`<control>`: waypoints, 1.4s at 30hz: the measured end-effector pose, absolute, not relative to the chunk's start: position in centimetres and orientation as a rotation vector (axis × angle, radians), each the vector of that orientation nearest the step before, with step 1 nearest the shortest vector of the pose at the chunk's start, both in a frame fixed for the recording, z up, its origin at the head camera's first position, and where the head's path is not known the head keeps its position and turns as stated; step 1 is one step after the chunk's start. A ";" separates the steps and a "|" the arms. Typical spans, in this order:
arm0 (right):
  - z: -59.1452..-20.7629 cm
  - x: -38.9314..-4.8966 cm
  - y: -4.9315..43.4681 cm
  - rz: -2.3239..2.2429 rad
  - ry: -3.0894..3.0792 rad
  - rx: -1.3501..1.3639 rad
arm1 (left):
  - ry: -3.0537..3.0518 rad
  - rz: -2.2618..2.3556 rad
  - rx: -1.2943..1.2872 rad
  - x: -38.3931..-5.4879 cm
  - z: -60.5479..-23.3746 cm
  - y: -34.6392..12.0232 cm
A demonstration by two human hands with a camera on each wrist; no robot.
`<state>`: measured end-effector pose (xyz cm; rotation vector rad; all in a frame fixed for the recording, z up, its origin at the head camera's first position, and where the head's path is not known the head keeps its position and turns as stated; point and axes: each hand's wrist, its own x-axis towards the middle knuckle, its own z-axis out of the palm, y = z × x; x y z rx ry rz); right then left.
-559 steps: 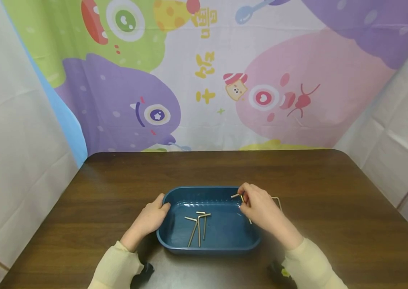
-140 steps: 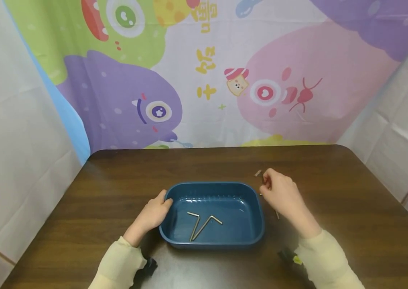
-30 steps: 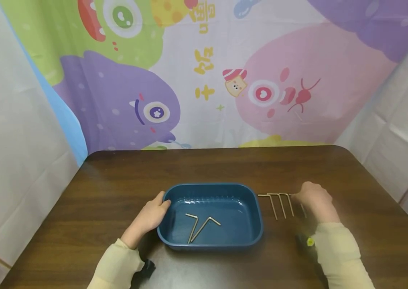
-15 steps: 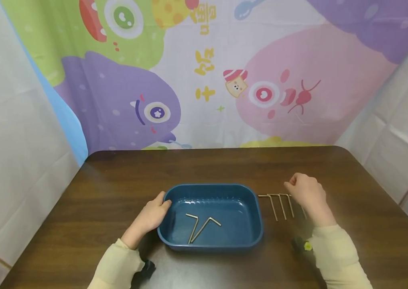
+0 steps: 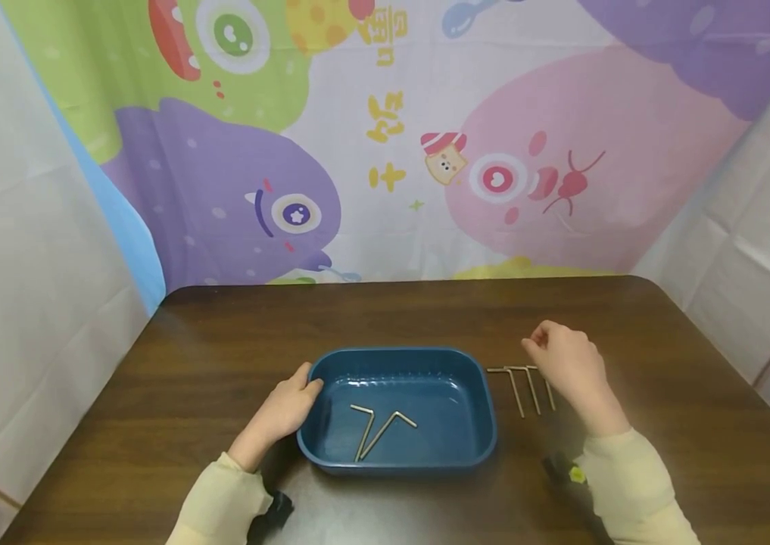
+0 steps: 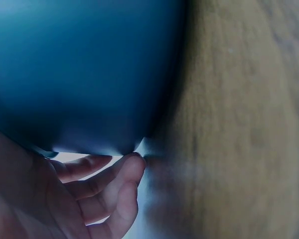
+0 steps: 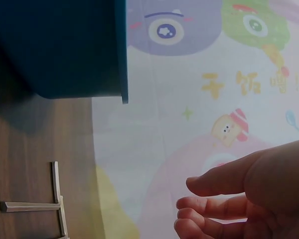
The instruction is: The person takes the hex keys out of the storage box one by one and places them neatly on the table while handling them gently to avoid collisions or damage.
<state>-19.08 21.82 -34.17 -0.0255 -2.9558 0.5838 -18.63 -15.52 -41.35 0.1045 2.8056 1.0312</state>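
Observation:
My left hand (image 5: 285,403) grips the left end of a dark blue rectangular tray (image 5: 394,467), its thumb over the rim. In the left wrist view its fingers (image 6: 124,199) curl against the tray's outer wall. Two L-shaped hex keys lie inside: one hex key (image 5: 366,435) beside another hex key (image 5: 379,435), their long ends close together. To the right, several more hex keys (image 5: 516,393) lie in a row on the table, the right end hidden by my right hand (image 5: 570,363). That hand hovers over the row, empty, fingers loosely bent with thumb and fingertips apart.
The brown wooden table (image 5: 248,325) runs back to a cartoon-printed curtain (image 5: 385,227). White sheets hang at both sides. A black strap piece (image 5: 279,509) shows under the left sleeve (image 5: 221,499); the right sleeve (image 5: 633,484) has a yellow-green bit beside it.
Within the last second my right hand leaves the row's right end, moving left and slightly up. Since the earliest frames, the tray's keys are fewer and a row has formed. The left hand stays put.

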 end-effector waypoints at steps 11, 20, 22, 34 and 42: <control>-34.2 -19.1 21.7 0.577 -2.946 -0.003 | 2.803 1.030 0.094 -18.6 -41.4 -15.4; -33.4 -19.1 21.5 0.584 -2.932 0.002 | 2.812 1.037 0.095 -18.9 -41.1 -15.4; -33.4 -18.9 21.4 0.589 -2.939 0.000 | 2.812 1.036 0.090 -18.8 -41.2 -15.4; -33.9 -18.8 21.2 0.596 -2.918 0.027 | 2.797 1.036 0.091 -18.6 -41.5 -15.5; -34.1 -19.0 21.4 0.587 -2.932 0.029 | 2.790 1.045 0.087 -18.7 -41.6 -15.5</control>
